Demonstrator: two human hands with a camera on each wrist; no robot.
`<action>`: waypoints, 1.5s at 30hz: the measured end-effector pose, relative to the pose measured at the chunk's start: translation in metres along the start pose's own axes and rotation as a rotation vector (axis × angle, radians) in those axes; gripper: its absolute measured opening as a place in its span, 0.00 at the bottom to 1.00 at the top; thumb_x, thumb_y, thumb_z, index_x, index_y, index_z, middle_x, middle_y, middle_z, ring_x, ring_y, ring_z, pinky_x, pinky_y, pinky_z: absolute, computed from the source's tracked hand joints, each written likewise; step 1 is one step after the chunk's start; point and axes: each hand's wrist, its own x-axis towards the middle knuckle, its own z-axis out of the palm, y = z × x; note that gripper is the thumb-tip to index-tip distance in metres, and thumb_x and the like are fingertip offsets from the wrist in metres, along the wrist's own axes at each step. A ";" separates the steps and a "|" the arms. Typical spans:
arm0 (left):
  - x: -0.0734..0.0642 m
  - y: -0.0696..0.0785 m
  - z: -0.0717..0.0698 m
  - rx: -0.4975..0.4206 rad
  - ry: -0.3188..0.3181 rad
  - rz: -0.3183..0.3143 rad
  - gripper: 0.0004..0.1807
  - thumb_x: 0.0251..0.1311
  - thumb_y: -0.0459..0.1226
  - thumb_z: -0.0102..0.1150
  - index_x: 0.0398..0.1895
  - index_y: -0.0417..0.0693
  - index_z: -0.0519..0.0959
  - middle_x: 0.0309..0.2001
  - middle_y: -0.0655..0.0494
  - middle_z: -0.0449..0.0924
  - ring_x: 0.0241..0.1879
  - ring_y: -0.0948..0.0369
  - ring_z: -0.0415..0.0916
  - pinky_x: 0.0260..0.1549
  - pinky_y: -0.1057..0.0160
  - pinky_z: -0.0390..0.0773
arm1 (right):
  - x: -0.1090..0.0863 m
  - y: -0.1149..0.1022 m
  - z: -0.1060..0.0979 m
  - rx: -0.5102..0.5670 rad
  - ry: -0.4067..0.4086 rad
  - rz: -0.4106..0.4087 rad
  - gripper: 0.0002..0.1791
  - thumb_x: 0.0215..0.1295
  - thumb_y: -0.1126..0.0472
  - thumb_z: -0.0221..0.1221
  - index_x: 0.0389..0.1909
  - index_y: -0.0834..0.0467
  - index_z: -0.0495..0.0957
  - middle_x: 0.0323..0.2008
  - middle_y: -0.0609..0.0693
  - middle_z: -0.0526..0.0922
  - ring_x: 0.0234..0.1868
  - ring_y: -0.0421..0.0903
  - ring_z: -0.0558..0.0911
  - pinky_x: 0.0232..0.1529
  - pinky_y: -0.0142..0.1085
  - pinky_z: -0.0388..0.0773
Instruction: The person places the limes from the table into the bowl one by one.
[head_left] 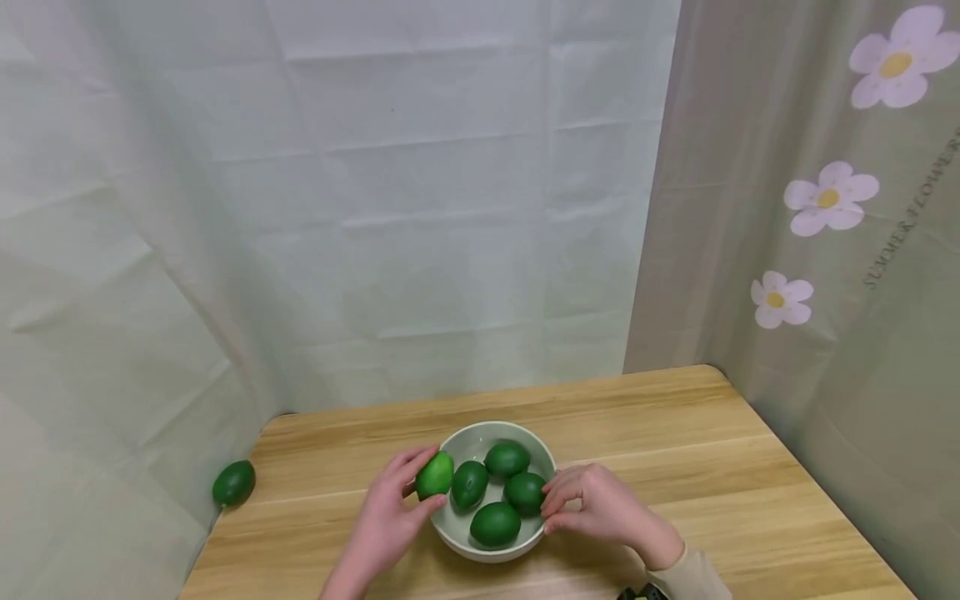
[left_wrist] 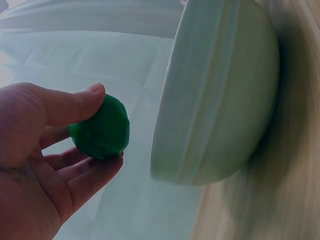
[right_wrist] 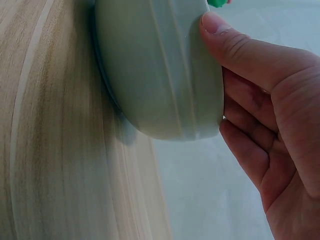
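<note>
In the head view a pale green bowl (head_left: 474, 442) stands on the wooden table with several dark green limes (head_left: 495, 525) lying in it. My left hand (head_left: 390, 512) pinches a brighter green lime (head_left: 434, 475) between thumb and fingers, just over the bowl's left rim. The left wrist view shows this lime (left_wrist: 102, 132) raised off the table, apart from the bowl wall (left_wrist: 220, 100). At the right rim, my right hand (head_left: 596, 504) holds the bowl. Its thumb (right_wrist: 220, 30) lies against the outer wall near the rim, and the other fingertips are partly hidden.
Another dark green lime (head_left: 234, 483) lies at the table's left edge, beside the curtain. Pale curtains (head_left: 465, 250) hang behind the wooden table (head_left: 720, 467) and along both sides. A dark wrist device (head_left: 642, 592) shows at the right sleeve.
</note>
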 end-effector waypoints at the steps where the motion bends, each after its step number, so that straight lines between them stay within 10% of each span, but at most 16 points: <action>1: 0.000 0.001 0.001 -0.001 -0.008 -0.001 0.38 0.52 0.22 0.80 0.69 0.42 0.80 0.65 0.54 0.79 0.62 0.52 0.79 0.60 0.55 0.85 | 0.000 0.000 0.000 0.000 -0.002 0.001 0.08 0.57 0.52 0.80 0.33 0.49 0.93 0.34 0.30 0.89 0.49 0.40 0.89 0.61 0.52 0.86; 45: 0.017 0.008 0.047 0.116 -0.230 0.122 0.35 0.59 0.27 0.77 0.71 0.39 0.78 0.67 0.49 0.78 0.66 0.47 0.77 0.67 0.41 0.78 | 0.001 0.001 0.001 0.046 0.000 0.003 0.08 0.58 0.51 0.78 0.33 0.50 0.93 0.35 0.31 0.90 0.49 0.42 0.90 0.62 0.50 0.86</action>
